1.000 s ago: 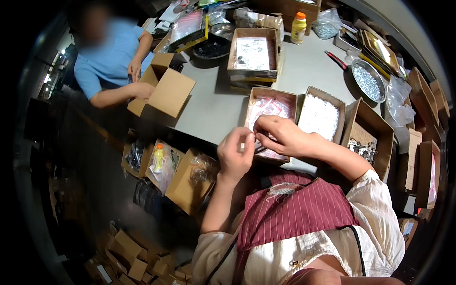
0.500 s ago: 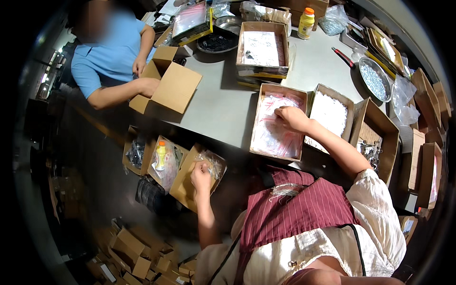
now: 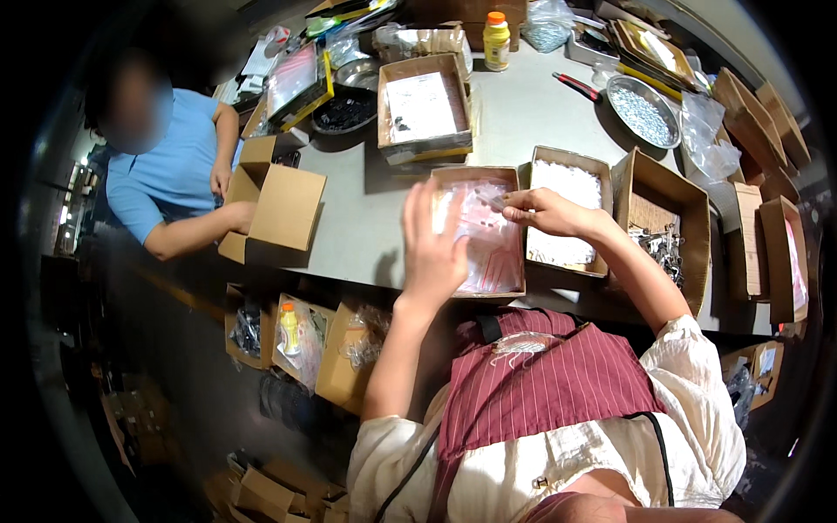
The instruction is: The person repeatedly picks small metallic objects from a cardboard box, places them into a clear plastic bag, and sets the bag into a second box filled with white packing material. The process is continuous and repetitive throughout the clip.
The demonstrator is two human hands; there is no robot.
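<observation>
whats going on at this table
A person in a striped maroon apron works at a grey table crowded with cardboard boxes. Their right hand pinches a small clear bag over an open box of clear plastic bags, and their left hand is raised, open, over the same box. Next to it stands a box of white pieces. Across the table, a co-worker in a blue shirt handles an open carton.

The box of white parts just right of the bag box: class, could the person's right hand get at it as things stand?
Probably yes. The right hand hovers at the bag box, right beside the open-topped box of white parts, and nothing lies between them.
</observation>
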